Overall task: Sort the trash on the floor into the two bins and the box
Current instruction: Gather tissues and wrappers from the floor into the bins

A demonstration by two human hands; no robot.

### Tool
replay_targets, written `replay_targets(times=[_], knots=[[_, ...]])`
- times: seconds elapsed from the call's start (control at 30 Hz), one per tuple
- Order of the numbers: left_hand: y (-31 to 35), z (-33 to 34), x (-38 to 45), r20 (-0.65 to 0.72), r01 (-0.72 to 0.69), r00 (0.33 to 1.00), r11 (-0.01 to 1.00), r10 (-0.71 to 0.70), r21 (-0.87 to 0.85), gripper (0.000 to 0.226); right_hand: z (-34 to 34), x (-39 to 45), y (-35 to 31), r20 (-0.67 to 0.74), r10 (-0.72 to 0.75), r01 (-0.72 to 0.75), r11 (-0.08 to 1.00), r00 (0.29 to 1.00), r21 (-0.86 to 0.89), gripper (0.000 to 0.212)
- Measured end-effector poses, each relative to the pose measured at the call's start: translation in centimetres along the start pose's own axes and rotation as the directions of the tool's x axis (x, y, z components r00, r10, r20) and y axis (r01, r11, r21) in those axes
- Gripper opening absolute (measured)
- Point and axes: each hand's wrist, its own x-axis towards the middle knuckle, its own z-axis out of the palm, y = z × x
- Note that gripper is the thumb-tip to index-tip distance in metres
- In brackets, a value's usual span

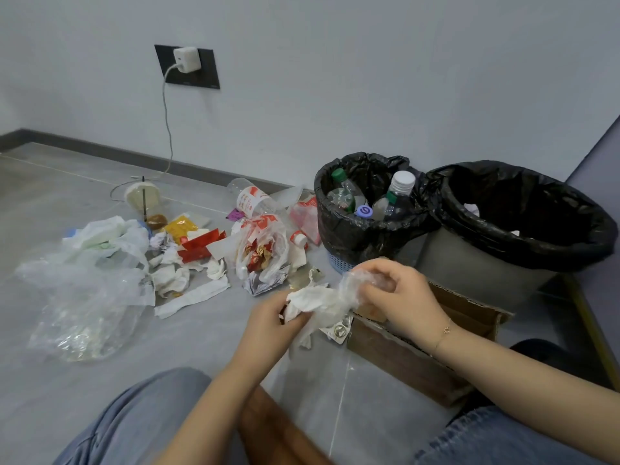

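Note:
My left hand (pixel 268 325) pinches a crumpled white tissue (pixel 310 302) just left of the cardboard box (pixel 419 360). My right hand (pixel 399 297) grips a piece of thin clear plastic film (pixel 360 283) that joins the tissue, above the box's near corner. A small bin (pixel 352 236) with a black liner holds several plastic bottles. To its right stands a larger grey bin (pixel 469 263) with a black liner, nearly empty. Trash lies scattered on the floor to the left: a clear plastic bag (pixel 87 307), tissues (pixel 174 280), red wrappers (pixel 198 246), a bag of wrappers (pixel 265 256).
A lidded drink cup (pixel 142 198) and a clear bottle (pixel 250 198) lie near the wall. A charger cable (pixel 166 129) hangs from the wall socket to the floor. A foil blister pack (pixel 339 330) lies by the box. My knees in jeans fill the bottom edge.

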Motion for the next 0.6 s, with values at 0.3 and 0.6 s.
replay_targets(times=[0.3,0.6], knots=[[1.6,2.7,0.9,-0.075,-0.003,0.997,0.987,0.016,0.162,0.021,1.6,-0.2,0.5,0.168,0.021,0.004,0.989,0.986,-0.146,0.045],[1.5,2.0,0.1,0.178,0.278,0.960,0.837,-0.218,-0.471,0.053,1.7,0.3,1.2,0.139,0.143,-0.143,0.990,0.980,-0.013,0.012]])
